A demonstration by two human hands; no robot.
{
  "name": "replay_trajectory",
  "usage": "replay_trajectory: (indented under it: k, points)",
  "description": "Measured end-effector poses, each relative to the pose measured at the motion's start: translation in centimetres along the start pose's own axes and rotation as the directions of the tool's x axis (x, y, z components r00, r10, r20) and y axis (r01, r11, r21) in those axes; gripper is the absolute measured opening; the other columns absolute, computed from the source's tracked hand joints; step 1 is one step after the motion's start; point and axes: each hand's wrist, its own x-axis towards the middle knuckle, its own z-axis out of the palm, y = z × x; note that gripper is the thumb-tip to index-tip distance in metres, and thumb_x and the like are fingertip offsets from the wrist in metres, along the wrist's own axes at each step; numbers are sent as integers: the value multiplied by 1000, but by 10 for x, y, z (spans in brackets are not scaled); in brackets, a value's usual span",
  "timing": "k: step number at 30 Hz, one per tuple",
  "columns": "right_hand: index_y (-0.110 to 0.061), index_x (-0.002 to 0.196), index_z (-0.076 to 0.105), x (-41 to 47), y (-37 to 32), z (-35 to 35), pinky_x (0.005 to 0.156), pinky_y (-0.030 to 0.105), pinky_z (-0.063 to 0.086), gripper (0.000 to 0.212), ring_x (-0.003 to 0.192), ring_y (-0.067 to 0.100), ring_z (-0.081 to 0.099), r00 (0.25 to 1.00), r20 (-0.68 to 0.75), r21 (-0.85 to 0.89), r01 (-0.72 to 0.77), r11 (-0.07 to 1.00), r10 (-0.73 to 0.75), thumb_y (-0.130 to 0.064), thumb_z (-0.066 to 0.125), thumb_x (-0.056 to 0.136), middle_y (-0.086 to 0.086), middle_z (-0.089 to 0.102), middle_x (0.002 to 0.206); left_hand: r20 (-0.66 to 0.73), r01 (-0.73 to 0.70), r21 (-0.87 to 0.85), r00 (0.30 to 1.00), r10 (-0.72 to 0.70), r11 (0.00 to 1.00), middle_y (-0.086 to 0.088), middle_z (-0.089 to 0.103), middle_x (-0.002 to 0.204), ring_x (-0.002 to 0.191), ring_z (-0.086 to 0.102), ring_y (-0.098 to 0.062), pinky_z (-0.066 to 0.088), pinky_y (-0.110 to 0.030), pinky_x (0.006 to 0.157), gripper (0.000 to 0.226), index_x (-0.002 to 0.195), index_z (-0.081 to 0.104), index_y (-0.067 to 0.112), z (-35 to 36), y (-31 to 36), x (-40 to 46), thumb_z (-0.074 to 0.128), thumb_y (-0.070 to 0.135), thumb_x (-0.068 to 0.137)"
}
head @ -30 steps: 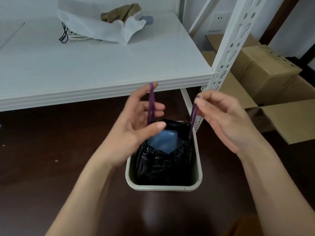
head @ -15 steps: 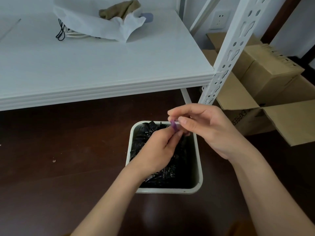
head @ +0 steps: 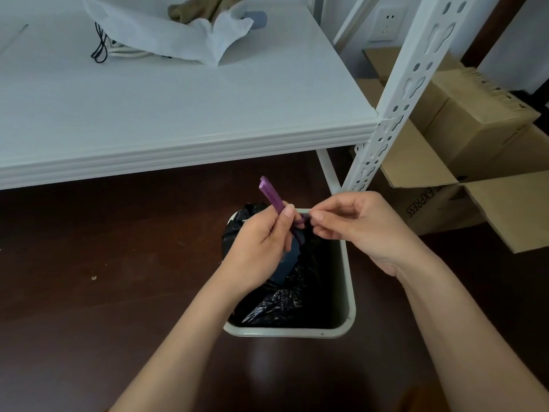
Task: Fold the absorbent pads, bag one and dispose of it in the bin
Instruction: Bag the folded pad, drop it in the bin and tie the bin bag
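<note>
A crinkled black plastic bag (head: 285, 298) sits inside a pale square plastic bin (head: 350, 295) on the dark brown floor (head: 89, 292), its gathered mouth drawn up at the bin's far rim. Two purple drawstring tapes (head: 271, 196) rise from that mouth. The left hand (head: 261, 248) curls round one tape, thumb against it, and the free end sticks up and leftward above the fingers. Just to its right, the right hand (head: 359, 227) pinches the other tape between thumb and forefinger. The two hands sit close together, almost touching, over the far side of the bin, with the tapes crossing between them.

Whether a knot has formed cannot be told, since the fingers cover the crossing. The bag's contents are hidden, with only a bluish patch showing through the plastic below the left hand. The left side of the bin's rim is covered by the left forearm.

Beyond the bin stands a white shelf board (head: 178, 108), carrying a crumpled white non-woven pouch (head: 166, 34) with black cords (head: 99, 46) and a tan cloth (head: 205, 8) on top. To the right, a white perforated metal upright (head: 404, 93) rises past the shelf corner, with brown cardboard boxes (head: 475, 120) behind it and a white wall socket (head: 387, 22) above.
</note>
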Motion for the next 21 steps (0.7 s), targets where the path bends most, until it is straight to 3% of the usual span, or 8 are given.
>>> replay_trajectory:
  k: [2,4,8,11,16,18,21]
  points:
    - [-13,105,71,-2,-1,1,77,25,58,25,90,17,71,996,82,-32,22,999,-19,-13,72,80,7,72,97,14,12,-13,1000,-12,1000,2,51,57,51,47,-8,41,-20,55,32,87,58,10,0,0,0,35,26,102]
    - [-13,102,72,-4,-2,6,77,26,58,24,88,19,72,991,118,-77,76,994,-66,-10,74,78,7,73,94,27,10,-17,1000,-9,1000,3,52,57,51,48,-9,42,-24,56,34,84,57,7,2,0,-1,35,26,102]
    - [-13,81,72,-4,-3,10,69,26,58,2,72,21,71,992,11,-193,125,973,-126,-12,74,80,8,73,76,11,-12,46,1000,11,999,5,54,59,52,49,-7,43,-27,56,31,84,59,11,2,0,-1,38,27,100]
    - [-19,79,68,-2,-3,7,67,22,53,12,67,13,67,988,-71,-242,119,963,-140,-10,67,86,-1,68,70,10,31,-8,999,-31,999,2,55,59,52,52,-12,45,-26,56,29,99,62,15,-3,-1,-1,37,28,101]
    - [-14,86,62,-1,-7,-7,73,23,50,17,69,7,60,862,-455,100,298,949,-223,-1,53,93,-3,62,72,29,72,-152,997,-68,986,-5,60,64,57,55,-20,48,-28,63,34,100,62,13,-8,-3,1,31,27,103]
    - [-13,87,60,-1,-8,-4,75,24,49,15,72,9,59,846,-467,180,376,909,-257,-2,52,93,-2,60,76,23,104,-203,995,-101,974,-7,61,64,57,54,-21,48,-29,65,34,96,63,9,-8,-3,2,33,26,103]
    - [-15,81,63,-2,-10,-3,75,26,50,10,75,14,59,895,-302,295,415,861,-328,-7,59,87,0,61,77,6,192,-297,980,-199,936,-7,65,67,55,51,-16,47,-27,68,30,93,66,6,-12,-6,3,41,22,100]
